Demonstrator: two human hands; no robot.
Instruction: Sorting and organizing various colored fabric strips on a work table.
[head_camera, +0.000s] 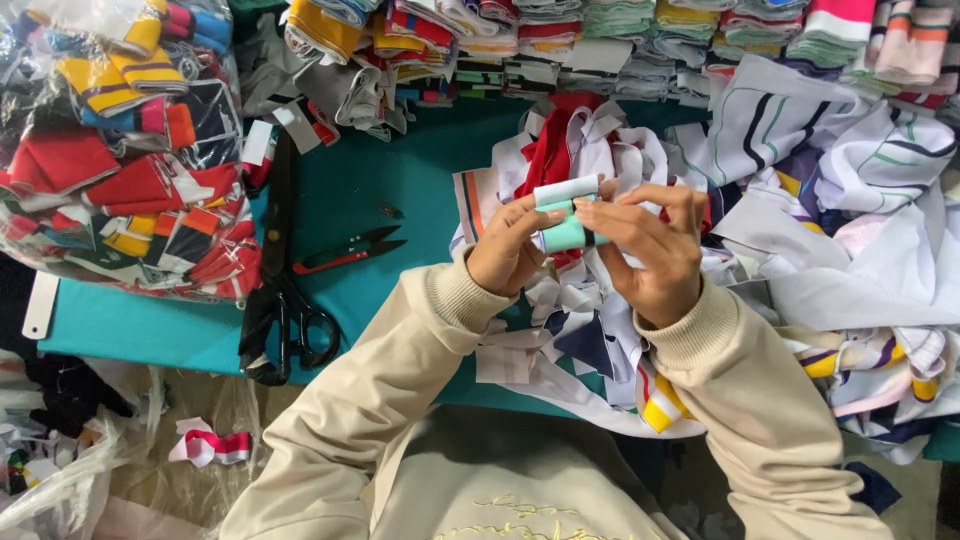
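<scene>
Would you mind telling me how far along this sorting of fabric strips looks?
Done: folded stacks line the table's far edge. In hand: the left hand and right hand pinch a mint and white strip. Left: a loose pile of strips remains.

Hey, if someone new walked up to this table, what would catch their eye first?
Probably the two hands, left hand and right hand, pinching a small mint and white fabric strip mid-frame above a heap of fabric offcuts. Left lie black shears, red snips and a clear bag of bright knit pieces.
</scene>
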